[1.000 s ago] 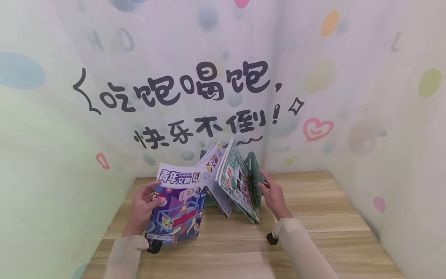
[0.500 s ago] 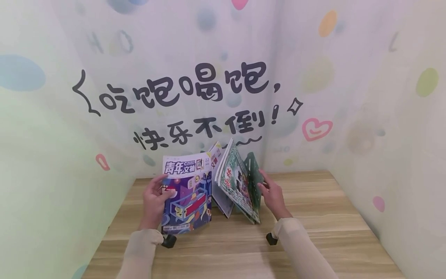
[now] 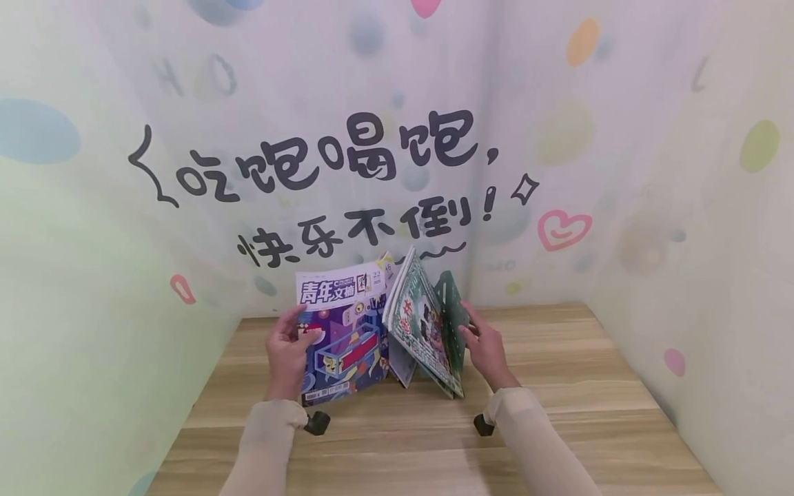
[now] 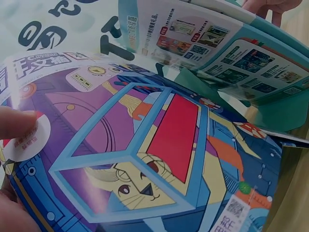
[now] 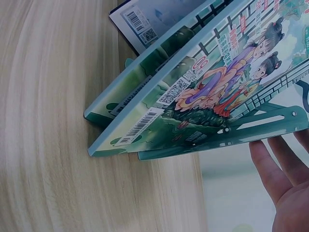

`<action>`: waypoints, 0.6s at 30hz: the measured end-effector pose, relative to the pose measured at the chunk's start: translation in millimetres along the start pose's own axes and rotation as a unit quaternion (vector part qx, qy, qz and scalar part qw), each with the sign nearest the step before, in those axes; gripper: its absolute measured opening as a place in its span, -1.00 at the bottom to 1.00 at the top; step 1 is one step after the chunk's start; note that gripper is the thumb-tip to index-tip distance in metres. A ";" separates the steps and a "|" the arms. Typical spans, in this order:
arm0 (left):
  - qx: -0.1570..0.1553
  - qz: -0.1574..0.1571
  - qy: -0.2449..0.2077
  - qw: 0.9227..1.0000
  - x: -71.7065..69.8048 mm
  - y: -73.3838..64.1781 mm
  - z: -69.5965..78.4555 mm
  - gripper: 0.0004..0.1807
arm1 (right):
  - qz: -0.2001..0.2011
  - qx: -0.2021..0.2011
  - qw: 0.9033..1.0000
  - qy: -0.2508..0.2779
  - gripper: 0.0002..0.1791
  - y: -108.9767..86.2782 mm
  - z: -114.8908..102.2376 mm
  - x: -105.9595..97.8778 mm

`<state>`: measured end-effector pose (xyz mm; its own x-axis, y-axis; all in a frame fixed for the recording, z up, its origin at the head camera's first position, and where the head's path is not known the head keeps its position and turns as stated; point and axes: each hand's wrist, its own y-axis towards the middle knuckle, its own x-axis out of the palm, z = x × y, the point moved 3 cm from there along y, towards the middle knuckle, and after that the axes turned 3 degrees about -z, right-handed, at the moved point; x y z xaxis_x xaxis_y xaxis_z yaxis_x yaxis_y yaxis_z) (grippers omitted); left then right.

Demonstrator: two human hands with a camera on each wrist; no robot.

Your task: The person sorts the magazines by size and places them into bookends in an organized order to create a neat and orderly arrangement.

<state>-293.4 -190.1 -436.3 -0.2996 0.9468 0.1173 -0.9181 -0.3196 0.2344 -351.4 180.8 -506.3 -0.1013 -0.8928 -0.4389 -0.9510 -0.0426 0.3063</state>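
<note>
My left hand (image 3: 287, 350) pinches the left edge of a purple magazine (image 3: 347, 344), its thumb on the front cover. The magazine stands nearly upright, its right edge by another magazine (image 3: 402, 362) that leans behind it. To the right, green-bordered comic magazines (image 3: 426, 331) lean at a slant inside a green bookend (image 3: 457, 313). My right hand (image 3: 489, 350) touches the outer side of the bookend with extended fingers; in the right wrist view its fingers (image 5: 271, 169) lie along the bookend's slotted panel (image 5: 260, 128). The bookend's left part is hidden behind the magazines.
A wooden table (image 3: 397, 448) carries everything. Behind it rises a pale wall (image 3: 620, 138) with black lettering and coloured dots. Black wrist cameras (image 3: 318, 423) hang at both sleeves, close above the tabletop.
My left hand has moved right and slightly up with the purple magazine, which now covers more of the magazine behind it. My right hand and the bookend have stayed in place.
</note>
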 end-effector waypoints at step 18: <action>-0.003 0.049 0.003 0.999 15.7 4.2 -0.7 -0.47 | 0.003 -0.006 1.000 -0.007 -0.41 0.0 1.7 0.9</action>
<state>-302.1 -176.6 -434.2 -0.3890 0.9115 0.1337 -0.8860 -0.4099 0.2166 -352.0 180.7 -508.2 -0.1105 -0.8864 -0.4495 -0.9469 -0.0435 0.3187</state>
